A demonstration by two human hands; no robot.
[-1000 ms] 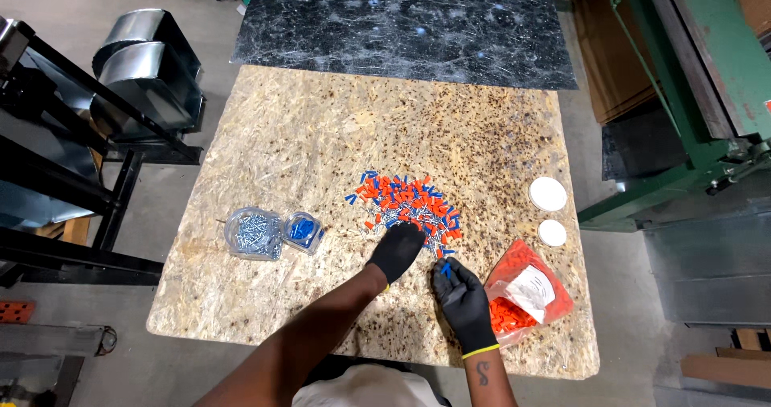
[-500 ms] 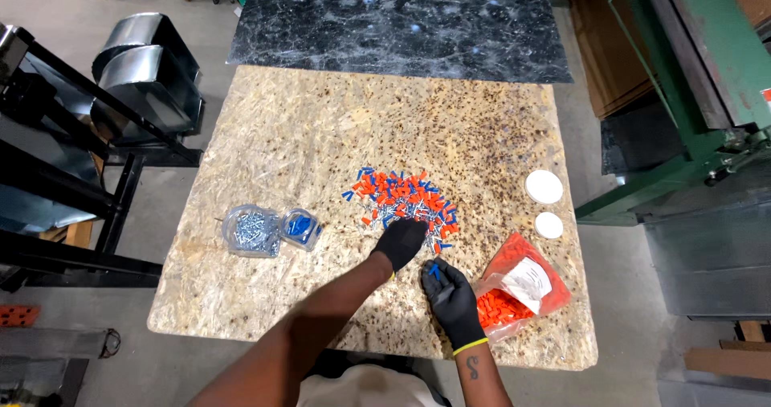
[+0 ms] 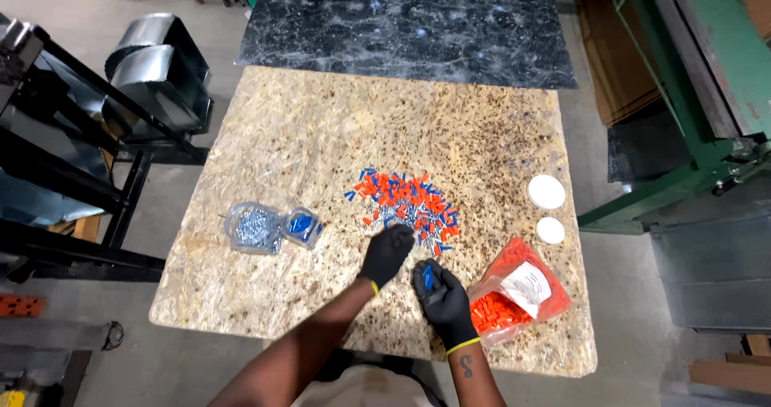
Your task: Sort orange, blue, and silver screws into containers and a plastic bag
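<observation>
Two gloved hands: left hand fingers rest curled on the connector pile, right hand pinches a blue connector.

Pile: small orange and blue connectors lie loosely scattered slightly right of the granite tabletop's centre, toward its near edge.
Held piece: one blue connector sits in the black-gloved right hand, near the table's near edge.
Left hand: black-gloved, fingertips touching the pile's near fringe.
</observation>
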